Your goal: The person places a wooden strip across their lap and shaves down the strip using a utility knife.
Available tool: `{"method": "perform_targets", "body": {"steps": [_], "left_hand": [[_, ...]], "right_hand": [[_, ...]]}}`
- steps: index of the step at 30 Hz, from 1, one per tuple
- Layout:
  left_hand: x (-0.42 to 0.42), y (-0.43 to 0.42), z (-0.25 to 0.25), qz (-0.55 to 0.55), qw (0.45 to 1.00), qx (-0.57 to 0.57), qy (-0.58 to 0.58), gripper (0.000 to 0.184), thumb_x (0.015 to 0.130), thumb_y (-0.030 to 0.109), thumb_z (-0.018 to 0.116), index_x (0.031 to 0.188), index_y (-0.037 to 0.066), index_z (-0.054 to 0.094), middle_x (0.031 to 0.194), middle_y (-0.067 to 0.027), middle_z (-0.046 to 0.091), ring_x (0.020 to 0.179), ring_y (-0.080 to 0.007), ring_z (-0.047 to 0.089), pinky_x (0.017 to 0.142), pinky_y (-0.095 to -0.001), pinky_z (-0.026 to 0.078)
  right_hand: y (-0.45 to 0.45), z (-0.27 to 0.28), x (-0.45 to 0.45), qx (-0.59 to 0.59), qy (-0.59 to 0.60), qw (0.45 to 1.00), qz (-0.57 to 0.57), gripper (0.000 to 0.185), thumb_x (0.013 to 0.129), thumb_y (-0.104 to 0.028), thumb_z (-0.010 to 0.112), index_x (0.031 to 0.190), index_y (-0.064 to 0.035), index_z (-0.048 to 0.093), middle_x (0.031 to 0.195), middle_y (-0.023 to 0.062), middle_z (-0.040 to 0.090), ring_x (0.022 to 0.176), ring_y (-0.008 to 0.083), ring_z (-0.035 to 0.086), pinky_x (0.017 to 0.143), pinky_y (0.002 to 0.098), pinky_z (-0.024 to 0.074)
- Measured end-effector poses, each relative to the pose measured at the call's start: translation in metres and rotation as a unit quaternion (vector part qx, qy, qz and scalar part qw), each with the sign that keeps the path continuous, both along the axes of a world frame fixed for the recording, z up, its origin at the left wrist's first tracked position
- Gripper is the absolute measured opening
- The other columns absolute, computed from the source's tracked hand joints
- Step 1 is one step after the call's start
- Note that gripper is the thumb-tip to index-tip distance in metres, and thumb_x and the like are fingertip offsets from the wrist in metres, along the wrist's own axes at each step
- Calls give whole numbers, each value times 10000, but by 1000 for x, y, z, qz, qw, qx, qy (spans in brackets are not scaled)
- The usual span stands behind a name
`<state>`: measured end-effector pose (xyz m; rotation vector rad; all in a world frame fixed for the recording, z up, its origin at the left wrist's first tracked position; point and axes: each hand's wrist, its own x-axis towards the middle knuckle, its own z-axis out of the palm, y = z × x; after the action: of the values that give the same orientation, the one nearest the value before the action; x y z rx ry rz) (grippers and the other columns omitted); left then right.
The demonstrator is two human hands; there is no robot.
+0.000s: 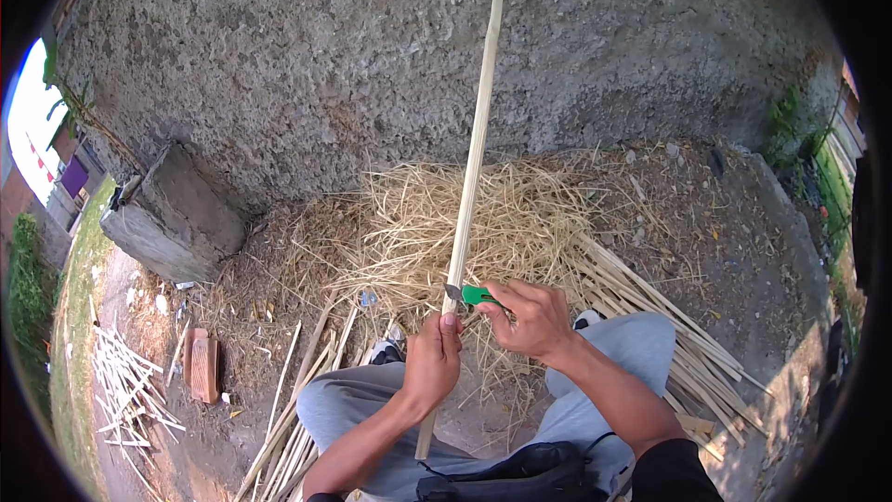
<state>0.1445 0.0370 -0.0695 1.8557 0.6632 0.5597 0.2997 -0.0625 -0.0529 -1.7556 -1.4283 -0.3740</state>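
With our left hand (433, 361) we are gripping a long pale strip (479, 121) low on its length, the fingers curling round it. The strip is slanting up and away from these fingers, its lower end sticking out below them. With our right hand (530, 321) we are holding a green knife (478, 296), fingers folding narrowly round the handle, and its blade is crossing the strip just past our left thumb. Beyond both sets of fingers, a heap of shavings (539, 214) is lying near the rough wall (307, 65). Right of the fingers, a bundle of strips (664, 316) is spreading over the ground; well to their left, a reddish-brown block (202, 365) is lying near some white sticks (130, 381)
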Motion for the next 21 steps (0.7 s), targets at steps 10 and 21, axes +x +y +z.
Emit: {"method": "perform_targets", "body": {"steps": [10, 21], "left_hand": [[-1, 5, 4, -29, 999, -27, -7, 354, 1059, 290, 376, 893, 12, 520, 596, 30, 425, 486, -50, 368, 440, -237, 318], [-20, -24, -3, -96, 991, -69, 63, 387, 1054, 308, 391, 872, -2, 535, 605, 22, 432, 538, -53, 394, 484, -243, 363]], "right_hand": [[1, 0, 3, 17, -8, 1000, -3, 216, 869, -268, 677, 1013, -108, 693, 591, 34, 571, 451, 197, 558, 395, 336, 421], [-6, 19, 78, -33, 115, 972, -203, 280, 942, -304, 597, 1041, -64, 702, 589, 101, 604, 465, 242, 574, 446, 379, 413]]}}
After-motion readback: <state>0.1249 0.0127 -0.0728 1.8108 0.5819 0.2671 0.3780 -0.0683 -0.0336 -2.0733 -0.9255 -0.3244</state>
